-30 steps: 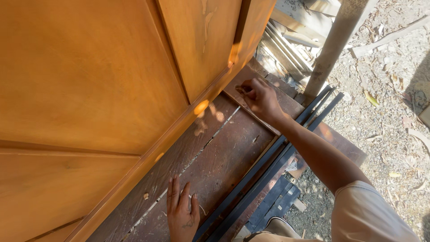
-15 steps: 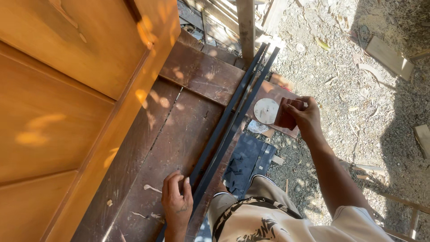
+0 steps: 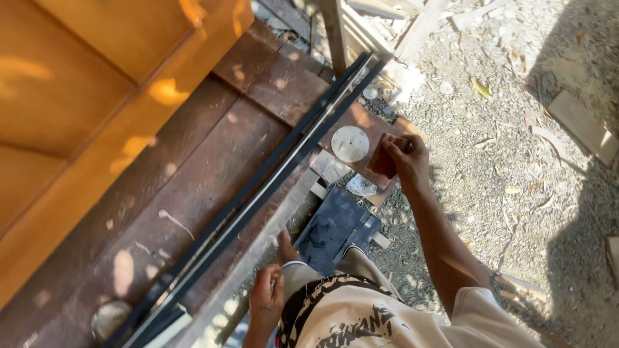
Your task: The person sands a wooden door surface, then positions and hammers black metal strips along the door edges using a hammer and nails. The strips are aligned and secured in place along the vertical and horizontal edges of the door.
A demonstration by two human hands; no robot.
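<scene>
1. left hand (image 3: 265,298) at bottom centre, off the board top now, fingers curled loosely at the edge of the dark brown bench (image 3: 193,167); cannot tell if it grips anything.
2. black metal strips (image 3: 271,174) lie diagonally along the bench, unmoved.
3. right hand (image 3: 405,158) at centre right, same spot as half a second ago, fingers pinched on a small brown sandpaper piece (image 3: 385,161), just beside the white round disc (image 3: 350,143).
4. orange wooden door (image 3: 84,96) fills upper left; gravel ground (image 3: 516,161) right.

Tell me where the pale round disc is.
Head view, upper middle: the pale round disc lies on a brown board, between the black strips and the right hand.
</scene>
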